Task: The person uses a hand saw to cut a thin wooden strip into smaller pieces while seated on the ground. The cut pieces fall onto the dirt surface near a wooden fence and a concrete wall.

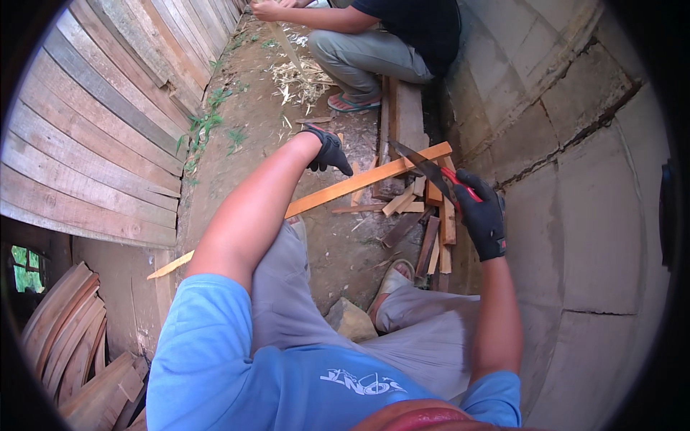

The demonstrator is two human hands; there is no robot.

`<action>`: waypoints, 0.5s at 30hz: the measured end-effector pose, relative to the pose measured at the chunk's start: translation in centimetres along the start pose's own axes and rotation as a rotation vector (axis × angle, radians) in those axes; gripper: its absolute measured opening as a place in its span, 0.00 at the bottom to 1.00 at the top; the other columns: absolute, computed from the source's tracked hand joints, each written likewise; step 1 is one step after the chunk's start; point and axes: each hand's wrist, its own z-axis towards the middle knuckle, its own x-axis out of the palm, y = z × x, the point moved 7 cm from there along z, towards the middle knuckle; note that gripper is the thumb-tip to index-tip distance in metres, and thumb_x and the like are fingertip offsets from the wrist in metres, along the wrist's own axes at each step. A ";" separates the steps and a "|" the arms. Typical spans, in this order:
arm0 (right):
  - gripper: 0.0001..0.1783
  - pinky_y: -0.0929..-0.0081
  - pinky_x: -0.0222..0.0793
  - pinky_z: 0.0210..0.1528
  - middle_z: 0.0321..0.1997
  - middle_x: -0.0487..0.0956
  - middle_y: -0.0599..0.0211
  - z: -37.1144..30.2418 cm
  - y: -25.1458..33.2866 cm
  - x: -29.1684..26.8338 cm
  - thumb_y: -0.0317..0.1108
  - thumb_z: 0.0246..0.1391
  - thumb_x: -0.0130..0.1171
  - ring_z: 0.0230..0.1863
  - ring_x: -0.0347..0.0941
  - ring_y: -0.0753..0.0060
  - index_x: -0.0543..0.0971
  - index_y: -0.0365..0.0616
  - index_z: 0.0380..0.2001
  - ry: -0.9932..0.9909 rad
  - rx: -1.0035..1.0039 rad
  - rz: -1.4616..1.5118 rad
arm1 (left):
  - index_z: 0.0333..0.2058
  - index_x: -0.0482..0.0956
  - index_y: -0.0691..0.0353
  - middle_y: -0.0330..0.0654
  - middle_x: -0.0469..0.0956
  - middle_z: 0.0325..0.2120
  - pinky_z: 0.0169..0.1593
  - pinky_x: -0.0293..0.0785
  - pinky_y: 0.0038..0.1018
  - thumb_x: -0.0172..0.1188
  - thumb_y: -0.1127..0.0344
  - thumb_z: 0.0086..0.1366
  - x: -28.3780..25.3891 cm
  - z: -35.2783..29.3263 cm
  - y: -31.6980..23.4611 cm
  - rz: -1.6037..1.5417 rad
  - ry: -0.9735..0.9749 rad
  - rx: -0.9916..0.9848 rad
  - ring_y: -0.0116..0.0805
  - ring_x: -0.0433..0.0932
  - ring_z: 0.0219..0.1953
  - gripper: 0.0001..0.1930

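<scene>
My right hand (480, 210), in a dark glove, is closed round the red handle of a hand saw (430, 168). The saw's dark blade points up and left and lies across a long wooden strip (374, 175), close to the strip's far right end. That strip slants from under my left forearm up to the right, over a wooden block (433, 194). Also gloved, my left hand (329, 151) hangs just above the strip with its fingers stretched downward and apart from it; nothing shows in it.
Cut wood offcuts (407, 201) lie below the saw, with dark wooden pieces (429, 243) beside my foot. A person in grey trousers (370, 54) squats ahead near pale shavings (298, 82). A concrete wall (560, 215) rises at right, a plank wall (100, 122) at left. A stone (350, 320) sits between my feet.
</scene>
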 end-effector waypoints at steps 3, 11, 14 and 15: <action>0.22 0.63 0.75 0.61 0.55 0.87 0.55 0.1 0.8 0.2 0.42 0.62 0.68 0.57 0.84 0.56 0.86 0.43 0.55 0.011 -0.059 -0.058 | 0.51 0.89 0.61 0.52 0.87 0.52 0.57 0.80 0.46 0.61 0.21 0.57 -2.7 0.7 -2.8 0.360 -0.382 0.161 0.52 0.85 0.55 0.45; 0.21 0.60 0.76 0.60 0.54 0.87 0.52 0.1 1.0 0.1 0.42 0.64 0.66 0.55 0.84 0.51 0.87 0.43 0.54 0.023 -0.115 -0.097 | 0.51 0.90 0.54 0.49 0.86 0.53 0.57 0.79 0.46 0.58 0.21 0.60 -1.8 1.1 -6.3 0.425 -0.262 0.152 0.50 0.84 0.56 0.42; 0.21 0.58 0.76 0.59 0.53 0.87 0.52 -0.2 1.1 0.0 0.43 0.64 0.65 0.54 0.84 0.49 0.86 0.44 0.54 0.025 -0.106 -0.088 | 0.55 0.87 0.59 0.51 0.84 0.57 0.61 0.78 0.45 0.61 0.21 0.57 -1.2 2.3 -6.1 0.390 -0.218 0.126 0.51 0.82 0.60 0.45; 0.21 0.57 0.76 0.59 0.52 0.87 0.52 -0.2 1.2 0.0 0.44 0.64 0.64 0.53 0.84 0.48 0.86 0.44 0.54 0.033 -0.118 -0.104 | 0.57 0.86 0.60 0.52 0.83 0.60 0.64 0.77 0.44 0.63 0.22 0.56 -1.1 2.6 -5.9 0.380 -0.210 0.109 0.52 0.82 0.62 0.47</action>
